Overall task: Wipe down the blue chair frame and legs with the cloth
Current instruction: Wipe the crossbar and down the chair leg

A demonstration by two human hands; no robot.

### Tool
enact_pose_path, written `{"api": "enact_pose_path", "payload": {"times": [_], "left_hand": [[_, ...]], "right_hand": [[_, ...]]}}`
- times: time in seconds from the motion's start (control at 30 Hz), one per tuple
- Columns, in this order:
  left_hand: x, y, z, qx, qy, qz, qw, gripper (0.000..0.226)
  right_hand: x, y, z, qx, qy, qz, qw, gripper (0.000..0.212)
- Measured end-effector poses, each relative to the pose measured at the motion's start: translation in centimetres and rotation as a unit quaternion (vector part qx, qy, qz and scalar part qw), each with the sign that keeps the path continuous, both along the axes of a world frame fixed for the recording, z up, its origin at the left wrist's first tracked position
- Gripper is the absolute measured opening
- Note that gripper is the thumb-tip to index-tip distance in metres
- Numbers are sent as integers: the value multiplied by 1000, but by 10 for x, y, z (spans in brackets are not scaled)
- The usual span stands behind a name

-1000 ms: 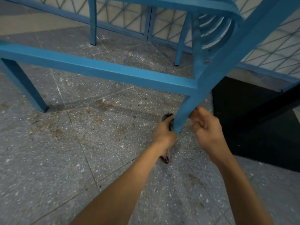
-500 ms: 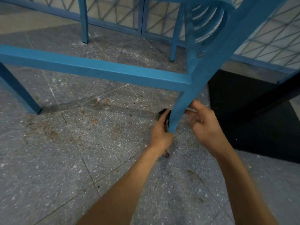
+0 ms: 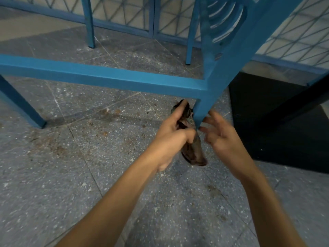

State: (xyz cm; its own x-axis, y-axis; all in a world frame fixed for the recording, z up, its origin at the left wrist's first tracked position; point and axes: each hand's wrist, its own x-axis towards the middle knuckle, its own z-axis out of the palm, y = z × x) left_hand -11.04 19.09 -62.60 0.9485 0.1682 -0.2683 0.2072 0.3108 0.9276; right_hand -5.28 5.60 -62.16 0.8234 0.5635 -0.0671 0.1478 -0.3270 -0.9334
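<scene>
The blue chair (image 3: 114, 75) is tilted, with its near leg (image 3: 203, 111) lifted so the foot hangs above the floor. My left hand (image 3: 175, 131) grips a dark brown cloth (image 3: 193, 152) right against the left side of that leg's foot; the cloth's loose end dangles below my fist. On the other side of the leg tip my right hand (image 3: 222, 138) hovers with its fingers spread, holding nothing. Another chair leg (image 3: 21, 106) rests on the floor at the left, and two more (image 3: 89, 24) stand at the back.
Grey speckled floor tiles (image 3: 71, 175) carry brown dirt stains under the chair. A black mat (image 3: 277, 132) lies on the right. A blue lattice railing (image 3: 135, 16) runs along the back.
My right hand has let go of the leg and spread its fingers. My left hand has slid with the cloth to the leg's tip, and more cloth now hangs below it.
</scene>
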Motion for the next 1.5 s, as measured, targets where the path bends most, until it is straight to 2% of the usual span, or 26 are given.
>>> {"api": "enact_pose_path", "payload": {"times": [0.07, 0.1, 0.2, 0.27, 0.3, 0.33, 0.4, 0.47, 0.5, 0.57, 0.6, 0.67, 0.73, 0.8, 0.83, 0.93, 1.0, 1.13, 1.3, 1.4, 1.5], "left_hand": [[-11, 1, 0, -28, 14, -28, 999, 97], [-16, 1, -1, -41, 15, -35, 998, 97], [-23, 5, 1, -173, -37, -29, 984, 93], [-21, 11, 2, -243, -62, 0, 968, 90], [-19, 13, 0, -246, -60, 19, 967, 87], [-18, 15, -1, -220, -52, 40, 973, 81], [-14, 17, -7, -60, -36, 65, 995, 60], [-9, 17, -10, 123, -42, 77, 989, 48], [-6, 17, -12, 171, -49, 85, 980, 44], [1, 17, -13, 205, -47, 98, 973, 39], [4, 18, -15, 208, -43, 99, 972, 37], [7, 20, -18, 207, -47, 103, 972, 35], [8, 20, -22, 206, -58, 118, 970, 27], [7, 20, -21, 209, -59, 123, 968, 21], [8, 22, -21, 192, -53, 116, 973, 20], [7, 37, -17, 81, -25, 52, 995, 25], [7, 53, -15, 63, 1, 21, 998, 28], [9, 60, -16, 144, 39, 10, 989, 31], [23, 41, -22, 214, 54, -21, 975, 28], [32, 33, -27, 265, 50, -48, 962, 32], [36, 30, -20, 262, 10, -44, 964, 39]], "right_hand": [[-15, 2, 6, 7, 38, -45, 998, 54], [-24, 3, 7, -19, 22, -46, 999, 59], [-34, -1, -2, -88, -103, -49, 989, 74], [-26, -4, -5, -88, -172, -71, 979, 64], [-22, -4, -5, -83, -212, -78, 971, 54], [-18, -4, -6, -77, -259, -87, 959, 45], [-15, -3, -13, -61, -353, -113, 927, 30], [-13, -1, -26, -65, -419, -159, 892, 18], [-13, -1, -34, -85, -432, -196, 876, 16], [-12, -3, -42, -144, -414, -277, 855, 24], [-14, -4, -44, -163, -386, -302, 857, 28], [-19, -1, -47, -138, -286, -290, 903, 33], [-27, 10, -50, -65, -168, -222, 958, 54], [-29, 24, -49, -13, -107, -171, 979, 81], [-27, 29, -49, -2, -102, -168, 980, 88], [-16, 38, -50, 17, -117, -206, 971, 79], [-12, 42, -59, 41, -116, -225, 966, 72], [-16, 42, -95, 28, -119, -231, 965, 68], [-14, 22, -150, -126, 3, -191, 973, 52], [-11, 22, -137, -126, 27, -211, 969, 45], [-12, 24, -82, -85, -36, -230, 969, 50]]}}
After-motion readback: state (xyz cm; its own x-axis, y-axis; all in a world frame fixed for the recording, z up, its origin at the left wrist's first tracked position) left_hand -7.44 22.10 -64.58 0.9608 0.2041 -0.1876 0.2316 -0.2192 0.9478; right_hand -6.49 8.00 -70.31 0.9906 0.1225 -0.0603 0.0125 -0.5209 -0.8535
